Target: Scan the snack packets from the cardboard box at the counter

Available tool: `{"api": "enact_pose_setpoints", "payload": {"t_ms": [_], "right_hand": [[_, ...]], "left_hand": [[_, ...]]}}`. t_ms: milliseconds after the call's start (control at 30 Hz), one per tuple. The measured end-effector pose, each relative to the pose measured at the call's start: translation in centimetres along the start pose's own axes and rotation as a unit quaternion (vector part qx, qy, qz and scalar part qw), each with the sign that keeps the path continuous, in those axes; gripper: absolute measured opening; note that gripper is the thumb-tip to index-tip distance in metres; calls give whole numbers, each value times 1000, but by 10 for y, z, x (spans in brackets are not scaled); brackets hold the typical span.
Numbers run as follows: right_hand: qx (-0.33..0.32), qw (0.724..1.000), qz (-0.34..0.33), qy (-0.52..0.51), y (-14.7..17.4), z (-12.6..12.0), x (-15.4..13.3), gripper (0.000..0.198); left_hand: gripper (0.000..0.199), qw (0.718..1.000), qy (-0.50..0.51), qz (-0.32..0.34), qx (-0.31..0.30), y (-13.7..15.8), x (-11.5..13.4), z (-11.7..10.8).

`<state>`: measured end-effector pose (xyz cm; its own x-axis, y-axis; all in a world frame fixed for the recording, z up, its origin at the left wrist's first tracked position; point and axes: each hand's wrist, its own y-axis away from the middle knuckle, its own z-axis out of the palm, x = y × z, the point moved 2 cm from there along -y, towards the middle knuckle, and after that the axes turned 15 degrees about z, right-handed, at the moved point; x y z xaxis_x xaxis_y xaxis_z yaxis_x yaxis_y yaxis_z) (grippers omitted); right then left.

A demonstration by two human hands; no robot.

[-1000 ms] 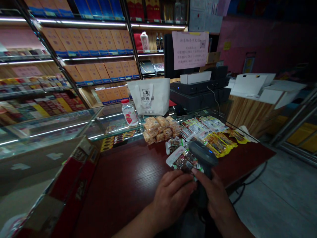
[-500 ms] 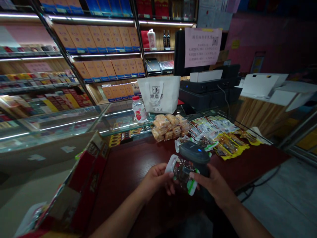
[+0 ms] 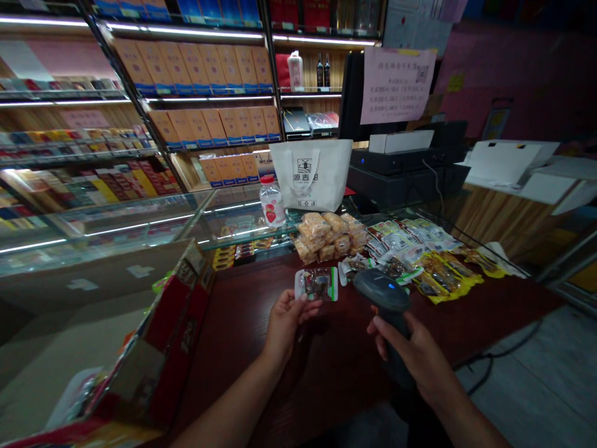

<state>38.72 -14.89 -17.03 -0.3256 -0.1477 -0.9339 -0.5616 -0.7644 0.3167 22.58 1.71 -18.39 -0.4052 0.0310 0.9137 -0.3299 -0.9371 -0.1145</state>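
My left hand pinches a small clear snack packet with a white end and a green strip, holding it above the dark red tabletop. In my right hand is a dark handheld barcode scanner with a blue light on top; my fingers wrap its handle. Just beyond lie similar snack packets, partly hidden by the scanner. Yellow-edged packets and white-and-brown packets are spread to the right. A pile of wrapped pastries sits behind.
A white tote bag and a red-capped bottle stand on the glass counter. A cash register is behind to the right. On the left is an open cardboard box. Stocked shelves line the back.
My right hand has let go of the packet and moved right with the scanner. My left hand has lifted the packet away to the left and forward. The view has shifted slightly.
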Motion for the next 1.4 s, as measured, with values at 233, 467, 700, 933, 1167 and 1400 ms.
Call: {"api": "enact_pose_setpoints", "payload": {"t_ms": [233, 467, 700, 933, 1167, 1400], "right_hand": [[-59, 993, 11, 99, 20, 9, 4, 47], [-58, 992, -19, 106, 27, 12, 2, 48], [-59, 993, -22, 99, 30, 12, 2, 47], [-65, 993, -15, 101, 32, 12, 1, 47], [-64, 991, -20, 115, 30, 12, 3, 49], [-65, 991, -27, 115, 29, 12, 5, 48]], "left_hand": [[40, 999, 3, 33, 19, -4, -2, -6], [42, 999, -5, 39, 23, -5, -3, -9], [41, 998, -8, 51, 31, -6, -2, -9], [39, 998, -15, 50, 33, -6, -1, -8], [35, 998, -21, 45, 31, -4, 0, -6], [40, 998, -5, 45, 32, -6, -3, -9]]}}
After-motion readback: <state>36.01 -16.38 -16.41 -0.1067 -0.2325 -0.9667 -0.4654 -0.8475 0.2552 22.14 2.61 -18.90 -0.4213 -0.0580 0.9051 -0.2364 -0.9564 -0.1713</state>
